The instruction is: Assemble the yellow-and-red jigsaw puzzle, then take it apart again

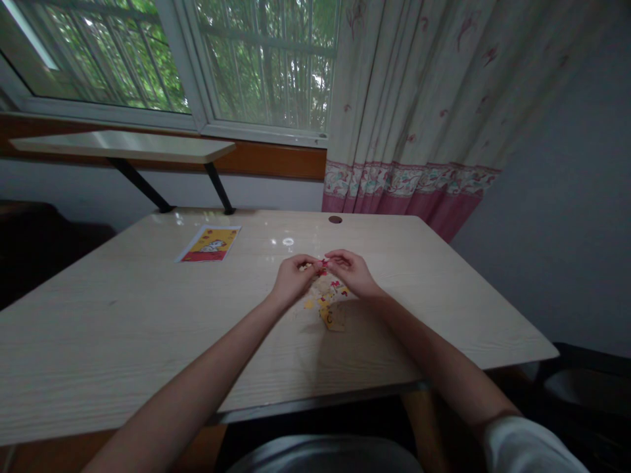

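Note:
My left hand (292, 280) and my right hand (351, 270) meet over the middle of a pale wooden table (123, 328). Both hands have their fingers pinched together on small puzzle pieces (321, 264) in red and yellow, held between the fingertips just above the table. Below and between the hands lies a small cluster of loose puzzle pieces (329, 303), yellow, red and cream, with one larger joined bit nearest me.
A yellow and red picture card (210, 244) lies flat at the table's far left. A round cable hole (335, 219) sits near the far edge. A raised shelf (123, 146) stands behind the table under the window. A patterned curtain (419, 112) hangs at the right.

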The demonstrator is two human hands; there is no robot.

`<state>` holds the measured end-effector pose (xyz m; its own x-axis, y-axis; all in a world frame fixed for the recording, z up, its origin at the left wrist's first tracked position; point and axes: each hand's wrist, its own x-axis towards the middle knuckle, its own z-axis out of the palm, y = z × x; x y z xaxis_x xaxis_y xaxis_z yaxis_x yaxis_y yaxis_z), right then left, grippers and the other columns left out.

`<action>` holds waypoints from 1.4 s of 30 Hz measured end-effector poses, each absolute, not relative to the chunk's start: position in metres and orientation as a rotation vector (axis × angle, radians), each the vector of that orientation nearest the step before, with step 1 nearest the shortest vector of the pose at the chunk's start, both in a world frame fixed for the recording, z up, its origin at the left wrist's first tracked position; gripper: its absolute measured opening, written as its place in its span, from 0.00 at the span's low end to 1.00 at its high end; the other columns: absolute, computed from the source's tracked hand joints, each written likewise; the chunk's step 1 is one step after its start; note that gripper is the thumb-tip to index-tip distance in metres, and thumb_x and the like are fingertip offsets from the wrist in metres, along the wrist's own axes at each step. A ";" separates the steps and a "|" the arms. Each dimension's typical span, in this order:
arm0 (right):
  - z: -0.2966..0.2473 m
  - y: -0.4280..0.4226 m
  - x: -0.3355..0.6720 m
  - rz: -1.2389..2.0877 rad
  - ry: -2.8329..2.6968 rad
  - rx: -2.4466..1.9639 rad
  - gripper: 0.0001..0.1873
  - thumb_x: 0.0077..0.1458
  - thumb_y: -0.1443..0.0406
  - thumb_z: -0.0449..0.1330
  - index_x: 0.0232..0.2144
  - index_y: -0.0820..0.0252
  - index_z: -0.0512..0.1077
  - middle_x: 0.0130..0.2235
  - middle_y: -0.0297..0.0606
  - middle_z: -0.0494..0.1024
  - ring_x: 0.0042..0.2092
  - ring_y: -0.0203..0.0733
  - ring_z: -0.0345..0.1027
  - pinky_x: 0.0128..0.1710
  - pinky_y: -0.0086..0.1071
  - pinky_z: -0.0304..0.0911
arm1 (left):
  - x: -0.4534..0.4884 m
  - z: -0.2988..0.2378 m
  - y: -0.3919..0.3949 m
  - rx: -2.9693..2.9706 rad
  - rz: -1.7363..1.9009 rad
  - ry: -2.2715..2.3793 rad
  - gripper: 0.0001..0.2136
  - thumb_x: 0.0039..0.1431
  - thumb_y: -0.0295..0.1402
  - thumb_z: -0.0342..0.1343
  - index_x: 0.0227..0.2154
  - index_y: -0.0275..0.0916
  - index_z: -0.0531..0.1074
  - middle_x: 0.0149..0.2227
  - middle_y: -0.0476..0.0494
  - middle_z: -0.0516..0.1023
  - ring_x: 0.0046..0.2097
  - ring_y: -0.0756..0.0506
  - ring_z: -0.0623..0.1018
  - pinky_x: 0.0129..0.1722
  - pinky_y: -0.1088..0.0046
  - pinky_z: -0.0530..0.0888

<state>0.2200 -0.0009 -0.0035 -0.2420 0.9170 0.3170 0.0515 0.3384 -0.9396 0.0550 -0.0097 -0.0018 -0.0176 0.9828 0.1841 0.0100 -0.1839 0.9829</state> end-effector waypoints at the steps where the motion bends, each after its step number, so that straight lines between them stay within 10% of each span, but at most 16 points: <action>1: -0.002 -0.002 0.220 0.932 -1.670 -0.894 0.13 0.47 0.62 0.61 0.36 0.60 0.71 0.35 0.37 0.75 0.35 0.35 0.69 0.39 0.31 0.64 | 0.056 -0.002 -0.009 1.238 1.322 1.120 0.07 0.38 0.34 0.64 0.21 0.36 0.76 0.21 0.47 0.74 0.23 0.50 0.69 0.24 0.76 0.64; 20: -0.003 0.001 0.231 0.390 -1.977 -1.058 0.08 0.51 0.67 0.55 0.34 0.61 0.73 0.33 0.38 0.76 0.33 0.34 0.68 0.36 0.28 0.63 | 0.054 0.003 -0.011 0.885 1.264 1.092 0.07 0.42 0.29 0.59 0.25 0.30 0.73 0.22 0.46 0.73 0.20 0.55 0.69 0.16 0.83 0.64; 29: 0.000 -0.005 0.227 0.324 -2.065 -1.076 0.09 0.54 0.67 0.55 0.37 0.60 0.73 0.38 0.39 0.77 0.40 0.38 0.67 0.44 0.33 0.60 | 0.049 0.013 -0.014 0.692 1.148 0.819 0.18 0.40 0.14 0.46 0.34 0.28 0.72 0.34 0.36 0.76 0.35 0.48 0.77 0.33 0.76 0.76; 42: -0.006 -0.003 0.221 0.274 -2.092 -0.993 0.09 0.53 0.65 0.57 0.37 0.59 0.73 0.35 0.39 0.76 0.38 0.38 0.67 0.41 0.32 0.60 | 0.051 0.005 -0.016 0.853 1.085 0.652 0.24 0.45 0.12 0.52 0.45 0.39 0.68 0.46 0.42 0.71 0.37 0.51 0.76 0.35 0.78 0.75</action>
<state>0.2210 -0.0027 -0.0058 -0.3835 0.7308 0.5647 0.5605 0.6702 -0.4865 0.0514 -0.0160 0.0051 0.3429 0.9381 -0.0476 -0.4817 0.2192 0.8485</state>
